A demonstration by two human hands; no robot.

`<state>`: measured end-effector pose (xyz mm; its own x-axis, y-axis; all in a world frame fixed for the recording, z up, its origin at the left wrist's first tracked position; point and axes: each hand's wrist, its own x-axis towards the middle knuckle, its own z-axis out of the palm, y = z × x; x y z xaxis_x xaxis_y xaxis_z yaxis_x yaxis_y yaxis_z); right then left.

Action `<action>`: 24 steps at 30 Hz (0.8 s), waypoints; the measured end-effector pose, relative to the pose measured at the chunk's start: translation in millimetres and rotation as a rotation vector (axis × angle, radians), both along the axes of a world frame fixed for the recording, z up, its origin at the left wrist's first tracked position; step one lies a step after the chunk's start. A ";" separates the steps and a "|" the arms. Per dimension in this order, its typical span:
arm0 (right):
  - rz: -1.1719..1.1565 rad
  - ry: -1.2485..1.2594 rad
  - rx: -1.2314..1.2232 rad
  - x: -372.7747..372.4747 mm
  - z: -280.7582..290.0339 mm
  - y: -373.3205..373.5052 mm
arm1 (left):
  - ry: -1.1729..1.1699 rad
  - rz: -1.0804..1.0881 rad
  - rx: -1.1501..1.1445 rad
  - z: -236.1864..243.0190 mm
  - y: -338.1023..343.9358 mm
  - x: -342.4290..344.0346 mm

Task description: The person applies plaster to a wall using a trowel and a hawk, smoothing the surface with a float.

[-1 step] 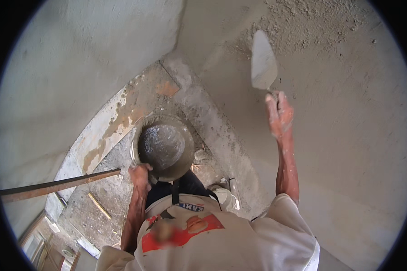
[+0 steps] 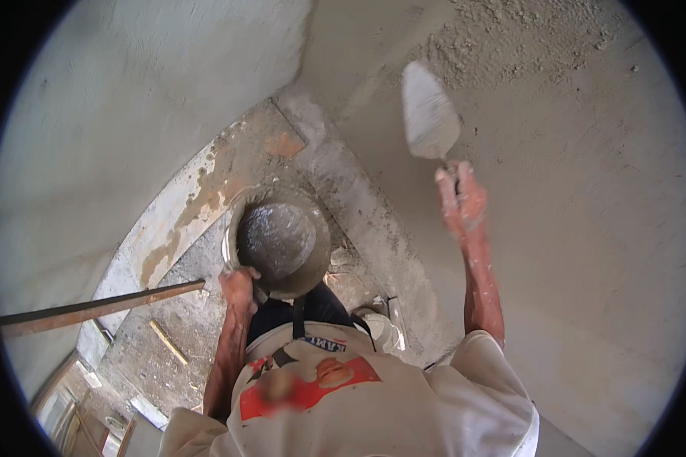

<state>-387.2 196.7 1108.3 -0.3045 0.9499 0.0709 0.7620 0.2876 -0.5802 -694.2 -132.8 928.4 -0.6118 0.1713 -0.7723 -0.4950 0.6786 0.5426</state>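
A pointed trowel point(image 2: 430, 113) extends from my right hand point(image 2: 462, 196), whose fingers are wrapped round its handle. Its pale blade stands before the grey plastered wall point(image 2: 572, 198), just below a band of rough mortar point(image 2: 511, 46); I cannot tell whether it touches. By its left rim my left hand point(image 2: 239, 288) grips a round bucket point(image 2: 310, 274), held in front of my waist. Wet grey mortar point(image 2: 277, 238) lies inside the bucket, with a shiny surface.
Another smooth wall point(image 2: 152, 99) rises on the left and meets the right one in a corner. A wooden beam point(image 2: 107, 306) juts in from the left. Below lie a stick point(image 2: 168, 342) and a mortar-stained board point(image 2: 183, 206). Behind my body stands a pale bucket point(image 2: 377, 329).
My right hand and the trowel have moved left and slightly down, away from the rough mortar. The bucket in my left hand has barely shifted.
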 end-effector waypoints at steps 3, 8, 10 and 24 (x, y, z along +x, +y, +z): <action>0.345 -0.331 0.195 5.6 -64.5 -63.3 | 0.044 -0.028 0.176 7.4 42.3 6.9; 0.473 -0.763 -0.167 -5.2 -190.5 -132.6 | 0.052 -0.151 0.239 29.4 69.2 28.6; 0.558 -0.686 -0.307 -8.3 -217.0 -150.0 | 0.047 -0.167 0.218 51.4 78.1 42.9; 0.359 0.124 -1.313 62.9 -94.5 -51.0 | 0.133 -0.007 0.275 73.7 45.0 61.3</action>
<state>-324.3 145.7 1013.8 -0.6041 0.2097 -0.7688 0.6860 -0.3540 -0.6356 -632.8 -87.8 1002.1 -0.7028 0.3674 -0.6091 -0.4031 0.4999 0.7666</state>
